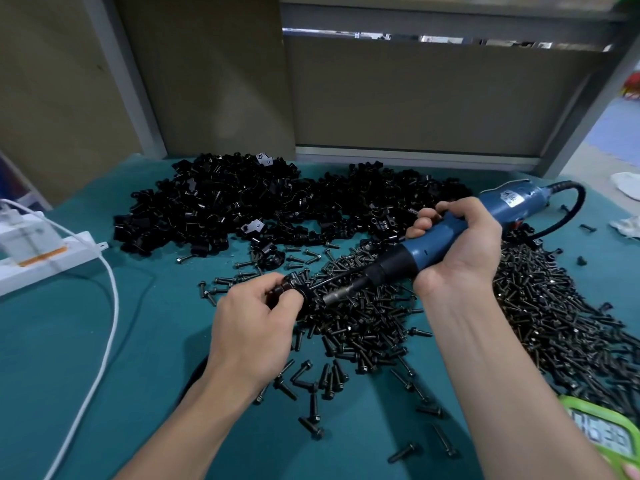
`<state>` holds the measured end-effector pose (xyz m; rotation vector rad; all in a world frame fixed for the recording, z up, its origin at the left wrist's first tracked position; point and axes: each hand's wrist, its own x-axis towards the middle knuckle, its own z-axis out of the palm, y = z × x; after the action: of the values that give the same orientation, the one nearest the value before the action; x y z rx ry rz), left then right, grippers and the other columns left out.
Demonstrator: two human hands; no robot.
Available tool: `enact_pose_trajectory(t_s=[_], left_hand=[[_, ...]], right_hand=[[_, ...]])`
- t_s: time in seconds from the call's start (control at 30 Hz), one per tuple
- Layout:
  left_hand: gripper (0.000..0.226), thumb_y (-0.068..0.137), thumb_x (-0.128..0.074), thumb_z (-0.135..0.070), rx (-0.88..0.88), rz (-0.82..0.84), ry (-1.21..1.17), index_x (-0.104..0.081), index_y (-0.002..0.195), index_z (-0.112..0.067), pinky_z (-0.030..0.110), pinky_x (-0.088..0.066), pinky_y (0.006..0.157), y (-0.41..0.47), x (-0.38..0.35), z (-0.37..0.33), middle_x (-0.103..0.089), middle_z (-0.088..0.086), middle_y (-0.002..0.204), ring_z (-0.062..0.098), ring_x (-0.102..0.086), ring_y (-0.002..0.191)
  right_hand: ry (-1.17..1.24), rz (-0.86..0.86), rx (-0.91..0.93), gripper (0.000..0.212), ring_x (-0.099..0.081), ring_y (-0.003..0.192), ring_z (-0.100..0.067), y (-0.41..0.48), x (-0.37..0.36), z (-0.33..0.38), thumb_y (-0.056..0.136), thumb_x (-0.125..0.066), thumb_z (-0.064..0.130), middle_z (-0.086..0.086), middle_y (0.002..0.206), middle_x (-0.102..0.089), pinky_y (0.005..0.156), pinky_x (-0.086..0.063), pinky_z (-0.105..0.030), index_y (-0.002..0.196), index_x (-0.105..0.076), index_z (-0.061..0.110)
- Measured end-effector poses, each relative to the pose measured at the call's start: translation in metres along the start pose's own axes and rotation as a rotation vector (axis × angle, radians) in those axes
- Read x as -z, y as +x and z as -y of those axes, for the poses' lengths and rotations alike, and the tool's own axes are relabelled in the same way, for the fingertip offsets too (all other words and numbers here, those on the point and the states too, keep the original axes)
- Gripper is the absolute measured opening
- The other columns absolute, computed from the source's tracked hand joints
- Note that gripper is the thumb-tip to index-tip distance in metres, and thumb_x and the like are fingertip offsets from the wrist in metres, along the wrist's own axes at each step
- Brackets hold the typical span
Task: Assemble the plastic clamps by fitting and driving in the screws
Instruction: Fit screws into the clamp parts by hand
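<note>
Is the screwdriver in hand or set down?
In hand: the right hand grips the screwdriver, tip toward the clamp in the left hand.

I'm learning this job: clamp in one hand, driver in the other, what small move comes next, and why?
Likely nudge the electric screwdriver so its socket tip meets the plastic clamp that the left hand pinches; the right hand has it aimed there, close by.

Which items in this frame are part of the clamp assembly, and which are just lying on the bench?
In use:
left hand pinching a clamp
right hand gripping the blue electric screwdriver
pile of clamps
pile of screws

Lying about:
white cable
white power strip
green-framed digital display
white cloth
</note>
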<state>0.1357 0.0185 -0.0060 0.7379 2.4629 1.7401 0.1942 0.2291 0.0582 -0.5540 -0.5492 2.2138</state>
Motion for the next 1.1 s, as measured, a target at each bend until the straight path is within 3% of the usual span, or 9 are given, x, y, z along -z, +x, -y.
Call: enact_pose_trajectory(t_s=[0.27,0.33,0.43,0.57,0.7,0.8,0.9,0.97,1.1], left_hand=[[0.015,0.092,-0.046,-0.042,0.104,-0.079,0.043,-0.053,0.083,-0.031,0.022,-0.034,0.051,0.001,-0.001,-0.002,-0.047,-0.022,0.052,-0.001,-0.045,0.047],[0.020,0.090,-0.045,-0.048,0.224,-0.031,-0.032,-0.059,0.104,-0.045,0.027,-0.049,0.078,0.003,0.000,-0.006,-0.062,-0.039,0.081,-0.018,-0.059,0.081],[0.046,0.091,-0.045,-0.048,0.320,0.094,-0.115,-0.059,0.135,-0.045,0.055,-0.042,0.113,0.009,0.005,-0.013,-0.065,0.002,0.137,0.025,-0.058,0.128],[0.031,0.102,-0.056,-0.035,0.328,0.332,0.119,-0.061,0.133,-0.035,0.042,-0.049,0.092,0.024,0.006,-0.025,-0.069,0.000,0.128,0.023,-0.065,0.113],[0.006,0.099,-0.068,-0.026,0.275,0.314,0.090,-0.068,0.104,-0.029,0.041,-0.051,0.081,0.029,-0.002,-0.041,-0.076,0.008,0.109,0.027,-0.070,0.092],[0.010,0.092,-0.075,-0.030,0.216,0.253,0.051,-0.067,0.094,-0.036,0.046,-0.057,0.086,0.024,-0.021,-0.063,-0.078,-0.006,0.098,0.021,-0.072,0.092],[0.017,0.089,-0.075,-0.026,0.059,0.231,0.144,-0.064,0.081,-0.037,0.025,-0.047,0.055,0.014,-0.051,-0.091,-0.071,-0.020,0.070,0.005,-0.064,0.063],[0.018,0.085,-0.069,-0.017,-0.068,0.255,0.176,-0.063,0.080,-0.033,0.013,-0.038,0.048,0.001,-0.077,-0.111,-0.065,-0.014,0.065,0.004,-0.058,0.061],[0.044,0.074,-0.073,-0.015,-0.148,0.609,0.000,-0.061,0.101,-0.047,0.016,-0.055,0.078,-0.035,-0.136,-0.149,-0.076,-0.015,0.093,-0.005,-0.069,0.085]], right_hand=[[-0.417,0.001,-0.207,0.019,-0.063,0.058,-0.022,0.011,0.005,0.000,0.082,-0.065,0.004,-0.014,0.081,-0.064,0.059,-0.058,-0.033,0.096,-0.053,0.005],[-0.550,0.044,-0.261,0.030,-0.067,0.068,-0.028,0.008,0.006,-0.003,0.082,-0.064,-0.002,-0.018,0.090,-0.066,0.070,-0.063,-0.042,0.108,-0.051,0.006],[-0.920,0.048,-0.198,0.032,-0.070,0.078,-0.028,-0.001,0.014,-0.020,0.085,-0.072,0.012,-0.013,0.093,-0.070,0.072,-0.064,-0.044,0.111,-0.053,0.011],[-1.822,-0.139,0.157,0.054,-0.060,0.079,-0.025,-0.001,0.021,-0.043,0.076,-0.062,0.065,0.000,0.093,-0.061,0.066,-0.043,-0.034,0.105,-0.045,0.022],[-2.136,-0.198,0.235,0.060,-0.059,0.087,-0.030,-0.014,0.013,-0.039,0.092,-0.051,0.069,-0.007,0.103,-0.065,0.072,-0.038,-0.037,0.117,-0.058,0.015],[-1.975,-0.144,0.456,0.052,-0.065,0.092,-0.033,-0.038,0.008,-0.014,0.098,-0.040,0.068,-0.009,0.100,-0.070,0.071,-0.037,-0.039,0.102,-0.061,0.020],[-1.446,0.038,0.293,0.054,-0.067,0.083,-0.027,-0.073,0.012,0.017,0.088,-0.043,0.071,-0.001,0.080,-0.073,0.074,-0.050,-0.041,0.071,-0.060,0.023],[-1.373,0.049,0.243,0.040,-0.068,0.088,-0.018,-0.093,0.030,0.035,0.084,-0.054,0.066,0.007,0.086,-0.074,0.082,-0.055,-0.039,0.088,-0.066,0.028],[-1.262,-0.199,0.375,0.017,-0.067,0.097,-0.013,-0.107,0.084,0.101,0.093,-0.063,0.039,0.014,0.098,-0.072,0.087,-0.055,-0.040,0.109,-0.062,0.041]])
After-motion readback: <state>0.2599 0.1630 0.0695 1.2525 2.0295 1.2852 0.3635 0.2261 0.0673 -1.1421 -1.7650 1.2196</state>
